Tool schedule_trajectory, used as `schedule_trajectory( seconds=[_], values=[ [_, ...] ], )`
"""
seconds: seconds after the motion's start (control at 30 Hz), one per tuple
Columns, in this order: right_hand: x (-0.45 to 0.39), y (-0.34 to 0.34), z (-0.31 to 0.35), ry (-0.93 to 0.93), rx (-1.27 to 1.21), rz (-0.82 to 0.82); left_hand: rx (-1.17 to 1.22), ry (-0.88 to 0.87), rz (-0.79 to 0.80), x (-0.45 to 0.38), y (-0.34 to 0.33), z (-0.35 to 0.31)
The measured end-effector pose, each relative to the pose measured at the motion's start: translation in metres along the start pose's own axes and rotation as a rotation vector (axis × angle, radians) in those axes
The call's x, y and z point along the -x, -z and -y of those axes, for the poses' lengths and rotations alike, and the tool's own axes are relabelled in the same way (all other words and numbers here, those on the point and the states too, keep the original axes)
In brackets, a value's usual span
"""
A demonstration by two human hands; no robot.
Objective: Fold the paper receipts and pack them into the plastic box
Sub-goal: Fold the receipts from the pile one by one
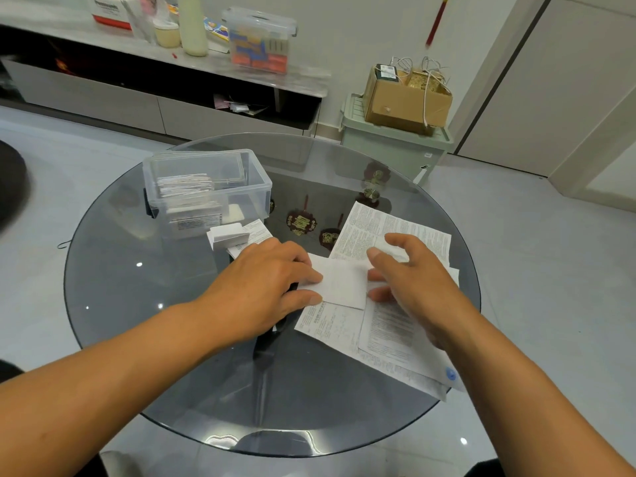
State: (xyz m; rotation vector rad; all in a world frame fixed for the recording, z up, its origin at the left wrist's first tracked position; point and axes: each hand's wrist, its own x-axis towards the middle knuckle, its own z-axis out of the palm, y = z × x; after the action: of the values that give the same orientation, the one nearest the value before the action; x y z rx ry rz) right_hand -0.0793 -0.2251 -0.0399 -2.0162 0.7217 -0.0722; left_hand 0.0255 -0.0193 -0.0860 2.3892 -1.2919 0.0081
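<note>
**Pressing the fold on one receipt**

To do this step well, the edges of the folded receipt [339, 282] needed to meet first, and only then the crease should be pressed, from the middle to the ends. My judgement is that one hand should hold the paper flat while the other runs along the fold, so that the piece stays small enough for the plastic box [206, 187].

The folded receipt lay at the centre of the frame, on top of the loose receipts [389, 325] spread at the right of the glass table [137, 287]. The box stood at the upper left of the table, without lid, with folded papers already inside; a few folded pieces [230, 237] lay just beside it.

The left hand [268, 284] came from the lower left, palm down, and its thumb and forefinger pinched the left edge of the folded receipt. The right hand [409, 280] came from the lower right, fingers loosely bent, fingertips on the right edge; it pressed and did not grasp.
</note>
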Motion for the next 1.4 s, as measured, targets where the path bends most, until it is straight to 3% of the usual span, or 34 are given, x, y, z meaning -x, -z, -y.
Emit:
schedule_trajectory(
  seconds=[0.13,0.27,0.37,0.5,0.67,0.83,1.03,1.13,1.27,1.4],
  values=[
    [0.001,0.002,0.003,-0.003,-0.113,0.059,0.026,0.017,0.002,-0.001,0.0,0.0],
    [0.006,-0.001,0.007,0.149,-0.191,0.112,0.087,0.07,-0.016,0.0,0.002,-0.004],
    [0.007,-0.005,0.005,0.28,-0.026,0.152,0.225,0.13,-0.003,0.0,0.006,-0.005],
    [0.008,-0.012,-0.003,0.308,0.16,0.248,0.204,0.074,0.03,0.002,0.01,0.001],
    [0.006,-0.016,-0.006,0.343,0.252,0.277,0.145,0.03,0.029,0.002,0.014,0.008],
    [0.007,-0.021,-0.008,0.405,0.312,0.234,0.25,0.037,-0.006,0.003,0.019,0.008],
    [0.008,-0.026,-0.009,0.468,0.423,0.219,0.494,0.21,-0.05,0.004,0.019,-0.001],
    [0.008,-0.027,-0.008,0.479,0.41,0.209,0.429,0.238,-0.069,0.002,0.016,0.0],
    [0.007,-0.029,-0.007,0.464,0.379,0.173,0.165,0.201,0.038,0.0,0.017,0.006],
    [0.004,-0.034,-0.009,0.475,0.444,0.104,-0.075,0.001,0.075,-0.002,0.018,0.01]
  ],
)
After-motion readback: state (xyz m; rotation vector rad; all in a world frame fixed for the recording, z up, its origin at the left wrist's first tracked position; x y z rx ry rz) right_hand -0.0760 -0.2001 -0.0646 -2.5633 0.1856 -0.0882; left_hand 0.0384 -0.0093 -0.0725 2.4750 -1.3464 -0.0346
